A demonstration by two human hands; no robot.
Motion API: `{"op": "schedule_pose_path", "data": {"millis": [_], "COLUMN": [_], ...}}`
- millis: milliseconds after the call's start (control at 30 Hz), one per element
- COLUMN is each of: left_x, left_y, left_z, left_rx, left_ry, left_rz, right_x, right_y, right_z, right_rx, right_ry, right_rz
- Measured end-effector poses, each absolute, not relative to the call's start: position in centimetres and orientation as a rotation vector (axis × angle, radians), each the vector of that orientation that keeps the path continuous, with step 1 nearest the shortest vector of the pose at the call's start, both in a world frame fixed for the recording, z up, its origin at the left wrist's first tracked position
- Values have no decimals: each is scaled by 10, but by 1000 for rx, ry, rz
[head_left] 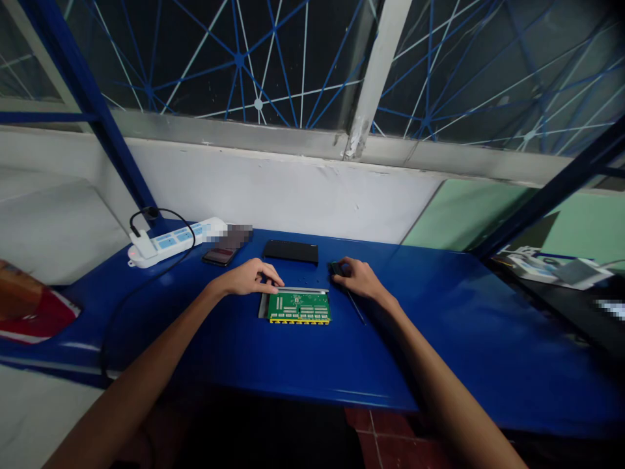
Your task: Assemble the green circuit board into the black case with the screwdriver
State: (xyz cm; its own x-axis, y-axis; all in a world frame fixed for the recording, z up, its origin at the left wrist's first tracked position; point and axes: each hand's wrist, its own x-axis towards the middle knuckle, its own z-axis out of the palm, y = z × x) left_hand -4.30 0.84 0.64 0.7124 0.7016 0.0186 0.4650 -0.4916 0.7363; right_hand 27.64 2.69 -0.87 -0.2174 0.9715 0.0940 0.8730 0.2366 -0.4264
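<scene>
A green circuit board (299, 306) lies in a grey metal tray (264, 305) on the blue table (439, 339), with yellow ports along its near edge. My left hand (250, 277) rests at the tray's far left corner, fingertips touching its rim. My right hand (356, 276) sits just right of the board, fingers curled around the dark handle of a screwdriver (352, 299) whose thin shaft points back toward me. A black cover (291, 251) lies flat behind the board.
A white power strip (168, 242) with a black cable sits at the back left, a dark phone (221, 255) beside it. A white wall rises behind the table. Papers and clutter (551, 267) lie on a surface at far right. A red object (29, 306) is at the left edge.
</scene>
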Motion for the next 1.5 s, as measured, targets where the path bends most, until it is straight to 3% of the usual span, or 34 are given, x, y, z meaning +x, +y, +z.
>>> {"op": "schedule_pose_path", "data": {"millis": [1500], "left_x": [-41], "left_y": [9], "left_z": [5], "left_rx": [2121], "left_ry": [880], "left_rz": [371], "right_x": [272], "right_y": [13], "right_z": [-1], "right_rx": [-1651], "right_ry": [-2221], "right_rz": [398]}}
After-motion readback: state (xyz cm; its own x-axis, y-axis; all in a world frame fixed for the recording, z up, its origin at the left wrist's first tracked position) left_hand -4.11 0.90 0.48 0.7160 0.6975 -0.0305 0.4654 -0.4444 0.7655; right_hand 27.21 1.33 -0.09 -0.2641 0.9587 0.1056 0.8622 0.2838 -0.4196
